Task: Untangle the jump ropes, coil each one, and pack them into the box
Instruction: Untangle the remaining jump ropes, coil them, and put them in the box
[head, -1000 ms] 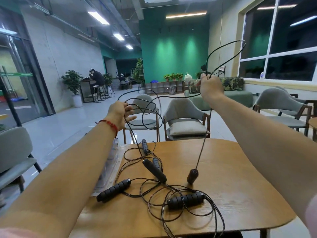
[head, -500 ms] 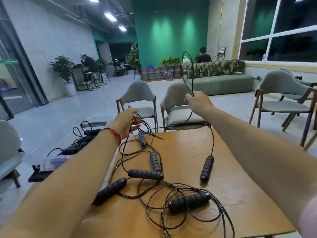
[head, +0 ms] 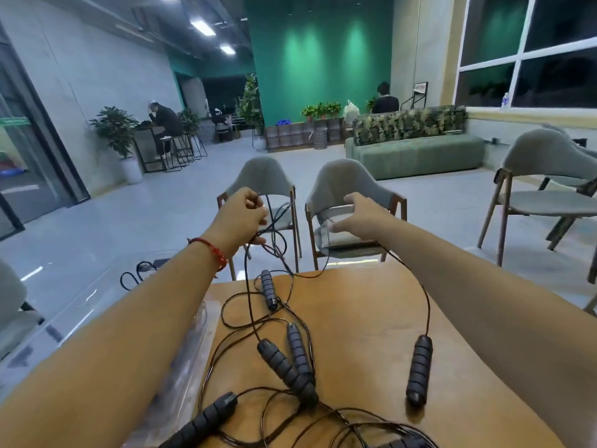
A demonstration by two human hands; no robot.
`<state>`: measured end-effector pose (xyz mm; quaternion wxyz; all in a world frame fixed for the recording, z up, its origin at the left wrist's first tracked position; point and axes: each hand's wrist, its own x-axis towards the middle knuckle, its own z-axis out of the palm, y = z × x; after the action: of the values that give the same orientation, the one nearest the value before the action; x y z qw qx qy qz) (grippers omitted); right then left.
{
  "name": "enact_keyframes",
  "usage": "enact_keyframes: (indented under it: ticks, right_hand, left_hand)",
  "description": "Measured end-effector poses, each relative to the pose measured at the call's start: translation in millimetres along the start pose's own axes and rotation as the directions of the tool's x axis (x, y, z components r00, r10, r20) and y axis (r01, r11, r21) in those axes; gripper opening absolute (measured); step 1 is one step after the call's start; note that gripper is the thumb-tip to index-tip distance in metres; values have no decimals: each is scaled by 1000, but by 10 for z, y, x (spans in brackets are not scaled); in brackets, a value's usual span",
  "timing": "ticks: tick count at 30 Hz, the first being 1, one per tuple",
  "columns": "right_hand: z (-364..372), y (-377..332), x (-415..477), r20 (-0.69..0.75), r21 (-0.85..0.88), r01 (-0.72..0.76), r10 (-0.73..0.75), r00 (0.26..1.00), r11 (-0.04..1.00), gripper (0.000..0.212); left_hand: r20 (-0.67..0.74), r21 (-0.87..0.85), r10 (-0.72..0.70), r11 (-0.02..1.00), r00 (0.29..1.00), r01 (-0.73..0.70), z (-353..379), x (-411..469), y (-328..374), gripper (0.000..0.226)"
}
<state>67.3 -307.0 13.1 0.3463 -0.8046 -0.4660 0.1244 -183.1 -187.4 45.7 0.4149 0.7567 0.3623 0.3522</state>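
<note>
The ropes (head: 290,367) lie tangled on the bench (head: 355,318), most of their handles bunched toward its near left. One handle (head: 419,370) lies alone on the bench's right side. A second ago it dangled above the bench from a cord held high; now it lies flat.

Its cord (head: 427,305) climbs off the bench's far edge toward the right grip (head: 363,218). That grip has dropped low and opened, fingers spread and pinching nothing. Whether the cord touches it, I cannot tell.

Beyond the bench's far left corner, the left grip (head: 240,218) is curled round several loops of cord.

One rope end looks freed and laid aside. The knot in the left grip probably comes next. Nothing is coiled yet. A clear container, likely the box (head: 200,344), sits at the bench's left edge, mostly hidden by the left arm.
</note>
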Motion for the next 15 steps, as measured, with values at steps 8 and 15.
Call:
enact_keyframes:
  ticks: [8,15]
  right_hand:
    - [62,-366,156,-190,147,474,-446,875,868,56]
    - [23,-424,484,-111,-166,653,-671,733,739,30]
  left_hand:
    - [143,-129,89,989,986,-71,13,425,373,14]
    - [156,-85,81,994,984,-68,48,616,365,19]
